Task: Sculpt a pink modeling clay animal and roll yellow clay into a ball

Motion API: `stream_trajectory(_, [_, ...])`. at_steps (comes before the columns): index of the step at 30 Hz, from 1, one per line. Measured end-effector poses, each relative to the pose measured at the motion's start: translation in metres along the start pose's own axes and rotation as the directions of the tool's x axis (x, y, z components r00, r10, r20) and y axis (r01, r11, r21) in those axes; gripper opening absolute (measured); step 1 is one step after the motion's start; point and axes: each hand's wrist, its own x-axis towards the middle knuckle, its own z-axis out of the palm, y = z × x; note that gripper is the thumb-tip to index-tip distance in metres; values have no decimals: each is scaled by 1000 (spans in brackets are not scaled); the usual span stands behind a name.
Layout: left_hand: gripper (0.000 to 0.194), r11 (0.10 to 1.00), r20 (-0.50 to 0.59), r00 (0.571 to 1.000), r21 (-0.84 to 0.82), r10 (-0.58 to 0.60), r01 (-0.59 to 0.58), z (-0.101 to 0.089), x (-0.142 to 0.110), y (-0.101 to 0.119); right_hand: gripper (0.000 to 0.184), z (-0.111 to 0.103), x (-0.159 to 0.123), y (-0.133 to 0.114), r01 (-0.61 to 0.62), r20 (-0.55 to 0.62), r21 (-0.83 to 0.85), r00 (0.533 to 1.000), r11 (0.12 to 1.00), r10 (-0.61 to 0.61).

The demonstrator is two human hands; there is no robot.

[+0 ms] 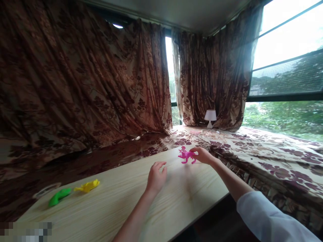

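Note:
My right hand [202,155] pinches a small pink toy figure [187,155] by its right side, near the far right end of the wooden table [121,201]. The figure has thin limbs and a round head; its exact kind is hard to make out. Left of it, my left hand [156,176] hovers over the tabletop with fingers apart and nothing in them. Toward the table's left end lie a yellow toy [88,186] and a curved green toy [59,197], close to each other.
Beyond the table spreads a flower-patterned cloth surface [272,161], with a small white lamp [210,116] at the back. Patterned curtains [113,84] hang along the walls. On the right is a large window [287,77]. The table's near edge drops off into shadow.

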Motion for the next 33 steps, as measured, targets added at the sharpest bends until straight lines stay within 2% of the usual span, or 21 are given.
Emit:
stream_trajectory(3, [34, 997, -29, 997, 17, 71, -71, 11, 3, 11, 20, -11, -4, -16, 82, 66, 121, 994, 989, -91])
stream_trajectory(8, [46, 986, -8, 987, 42, 160, -159, 13, 3, 32, 23, -20, -8, -42, 176, 86, 286, 974, 942, -208])
stream_trajectory(12, [33, 987, -16, 988, 58, 152, -151, 12, 1, 38, 24, -18, -7, -53, 200, 85, 339, 967, 919, -242])
stream_trajectory(15, [21, 990, -22, 992, 71, 124, -122, 14, -1, 37, 23, -15, -6, -56, 198, 81, 345, 968, 918, -239])
stream_trajectory(19, [20, 992, -30, 995, 83, 93, -90, 17, -5, 34, 21, -15, -6, -57, 195, 81, 332, 969, 923, -234])
stream_trajectory(26, [41, 986, -89, 991, 144, 96, -83, 12, -16, 43, 20, -19, -7, -57, 178, 57, 293, 978, 940, -203])
stream_trajectory(33, [15, 969, -107, 988, 233, 110, -83, 7, -18, 60, 17, -15, -9, -56, 145, 39, 217, 987, 965, -157])
